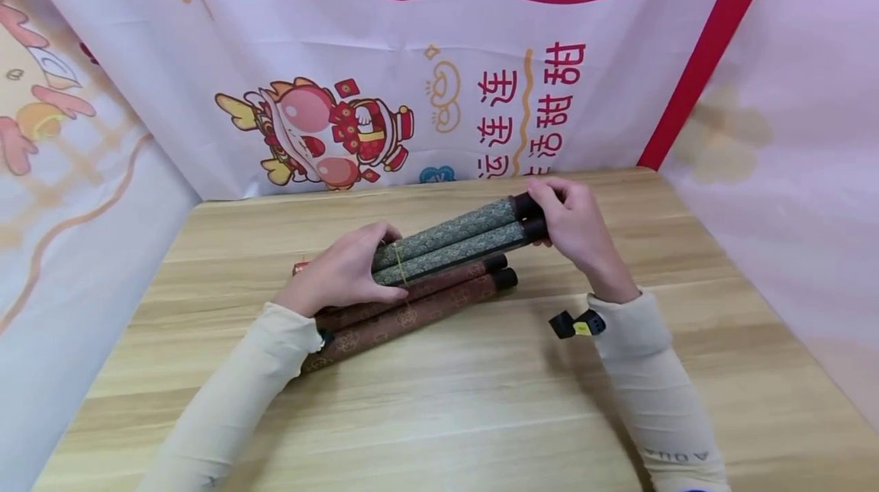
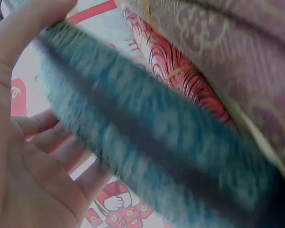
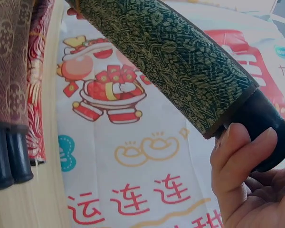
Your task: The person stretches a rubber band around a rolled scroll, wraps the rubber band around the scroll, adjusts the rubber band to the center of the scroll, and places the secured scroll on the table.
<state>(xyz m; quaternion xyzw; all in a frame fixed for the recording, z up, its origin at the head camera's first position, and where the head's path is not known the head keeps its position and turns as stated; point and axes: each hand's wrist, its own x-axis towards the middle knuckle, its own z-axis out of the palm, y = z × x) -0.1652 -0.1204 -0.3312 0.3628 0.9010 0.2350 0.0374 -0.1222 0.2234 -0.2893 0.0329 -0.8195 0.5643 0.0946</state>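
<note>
A green brocade double-rolled scroll (image 1: 456,239) slants up to the right, raised over the table, with dark end knobs and a thin yellow band around its left part. My left hand (image 1: 349,267) grips it near that band, thumb on the near side and fingers on the far side. At the other end, my right hand (image 1: 571,219) holds the dark knobs (image 3: 263,126). Below lies a reddish-brown patterned scroll (image 1: 419,312), also double-rolled with dark knobs. A red scroll with wavy patterns (image 3: 36,80) lies beside the brown one, mostly hidden in the head view.
The wood-grain table (image 1: 467,416) carries the scrolls. A white printed cloth (image 1: 384,34) with cartoon figures and red characters hangs along the back edge, and more printed cloth (image 1: 790,141) hangs at both sides.
</note>
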